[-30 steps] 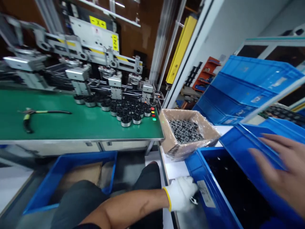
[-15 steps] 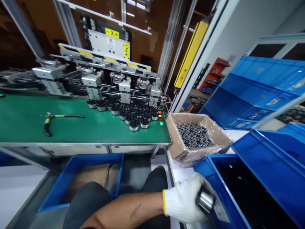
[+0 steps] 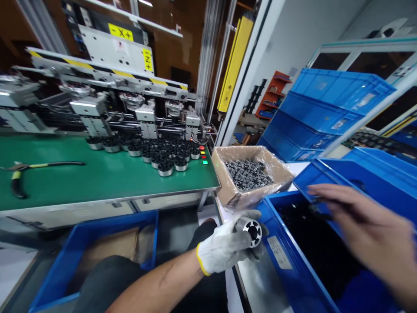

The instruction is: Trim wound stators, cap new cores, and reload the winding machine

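My left hand (image 3: 224,245), in a white glove with a yellow cuff, is wrapped round a metal ring-shaped core (image 3: 253,233) whose slotted end faces up. It is beside the wall of a blue bin (image 3: 283,243). My bare right hand (image 3: 355,217) is over that bin, blurred, its fingers pressed together at a small dark piece (image 3: 321,201) too smeared to make out. Black parts (image 3: 299,217) lie in the bin. A cardboard box (image 3: 228,189) lined with plastic holds many metal cores (image 3: 247,174) just beyond my left hand.
A green bench (image 3: 107,178) carries pliers (image 3: 19,174), rows of black-topped cores (image 3: 165,168) and small lit buttons (image 3: 205,162). Machine fixtures (image 3: 146,115) line its back. Stacked blue crates (image 3: 335,95) stand right. A blue tray (image 3: 78,248) lies below the bench.
The view has shifted to the right. My right hand has come into view over the blue bin. My left hand has turned the core so its slotted end shows.
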{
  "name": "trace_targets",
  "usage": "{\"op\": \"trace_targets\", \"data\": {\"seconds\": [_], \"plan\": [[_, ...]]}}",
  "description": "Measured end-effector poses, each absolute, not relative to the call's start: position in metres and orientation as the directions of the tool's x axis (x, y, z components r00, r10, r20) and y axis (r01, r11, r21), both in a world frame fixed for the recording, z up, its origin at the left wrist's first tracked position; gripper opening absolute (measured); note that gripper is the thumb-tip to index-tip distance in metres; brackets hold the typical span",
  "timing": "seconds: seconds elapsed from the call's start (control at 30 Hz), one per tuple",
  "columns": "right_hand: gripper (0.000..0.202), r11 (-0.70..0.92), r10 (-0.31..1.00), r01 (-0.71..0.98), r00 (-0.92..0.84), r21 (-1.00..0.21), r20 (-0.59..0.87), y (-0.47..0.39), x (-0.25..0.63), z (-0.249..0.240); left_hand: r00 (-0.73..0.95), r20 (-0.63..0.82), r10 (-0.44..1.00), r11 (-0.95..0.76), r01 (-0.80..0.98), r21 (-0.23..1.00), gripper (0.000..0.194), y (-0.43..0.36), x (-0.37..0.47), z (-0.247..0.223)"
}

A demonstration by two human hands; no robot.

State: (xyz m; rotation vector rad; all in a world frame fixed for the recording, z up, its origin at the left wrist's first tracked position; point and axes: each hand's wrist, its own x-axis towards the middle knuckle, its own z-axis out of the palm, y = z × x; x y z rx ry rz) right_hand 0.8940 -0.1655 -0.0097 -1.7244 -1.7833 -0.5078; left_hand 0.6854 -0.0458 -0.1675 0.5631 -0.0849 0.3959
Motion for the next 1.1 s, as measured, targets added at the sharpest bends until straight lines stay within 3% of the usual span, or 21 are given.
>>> {"op": "trace_targets", "data": {"seconds": [0.1, 0.13, 0.23, 0.4, 0.57, 0.73, 0.9, 1.1], "plan": [[0.038, 0.424, 0.781, 0.82, -0.117, -0.384, 0.613, -0.146, 0.832, -0.05, 0.911, 0.217, 0.35, 0.755, -0.411, 0.512, 0.064, -0.06, 0.696, -0.166], [0.044, 0.493, 0.753, 0.785, -0.169, -0.374, 0.636, -0.14, 0.82, -0.062, 0.9, 0.22, 0.377, 0.743, -0.435, 0.509, 0.063, -0.063, 0.697, -0.167], [0.056, 0.593, 0.644, 0.784, -0.325, -0.184, 0.692, -0.132, 0.809, -0.083, 0.846, 0.156, 0.511, 0.644, -0.496, 0.582, 0.069, -0.058, 0.69, -0.171], [0.064, 0.565, 0.701, 0.818, -0.409, -0.106, 0.584, -0.135, 0.825, -0.087, 0.772, 0.078, 0.631, 0.37, -0.388, 0.844, 0.08, -0.036, 0.666, -0.167], [0.059, 0.521, 0.637, 0.853, -0.404, 0.019, 0.657, -0.137, 0.829, -0.092, 0.784, 0.018, 0.621, 0.349, -0.297, 0.889, 0.087, -0.033, 0.663, -0.147], [0.052, 0.515, 0.61, 0.854, -0.304, -0.075, 0.732, -0.138, 0.819, -0.093, 0.781, 0.047, 0.622, 0.345, -0.327, 0.88, 0.098, -0.036, 0.659, -0.138], [0.047, 0.506, 0.659, 0.85, -0.27, -0.148, 0.702, -0.137, 0.813, -0.098, 0.763, 0.045, 0.645, 0.204, -0.229, 0.952, 0.088, -0.034, 0.648, -0.134], [0.053, 0.474, 0.647, 0.862, -0.201, -0.181, 0.735, -0.14, 0.808, -0.103, 0.757, 0.073, 0.649, 0.098, -0.178, 0.979, 0.091, -0.032, 0.644, -0.137]]}}
